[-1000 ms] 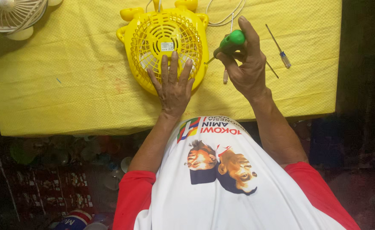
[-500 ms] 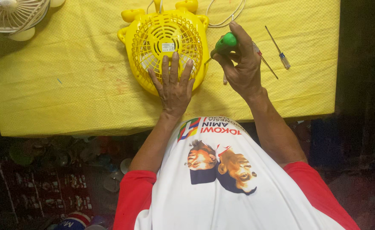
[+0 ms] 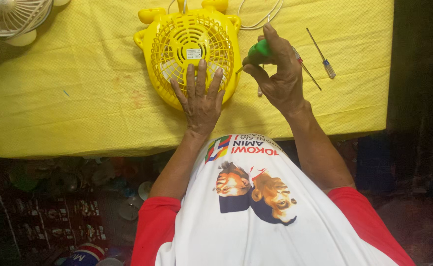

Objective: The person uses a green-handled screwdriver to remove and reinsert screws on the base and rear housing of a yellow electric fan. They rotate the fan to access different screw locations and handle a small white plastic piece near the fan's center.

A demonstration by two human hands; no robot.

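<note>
A small yellow fan [image 3: 189, 49] lies grille-up on the yellow tablecloth [image 3: 78, 98]. My left hand [image 3: 200, 96] rests flat on its near edge, fingers spread over the grille. My right hand [image 3: 278, 74] is closed round a green-handled screwdriver [image 3: 259, 50], whose tip points down at the fan's right rim. Two thin screwdrivers lie on the cloth to the right, one [image 3: 322, 53] clear of my hand and one [image 3: 306, 69] partly under it.
A white fan [image 3: 9, 17] stands at the table's far left corner. A white cord [image 3: 263, 17] loops behind the yellow fan. Below the table's near edge, the dark floor holds cluttered objects [image 3: 68, 197].
My right hand with the green screwdriver has shifted slightly left, closer to the fan's right rim. My left hand has stayed flat on the grille.
</note>
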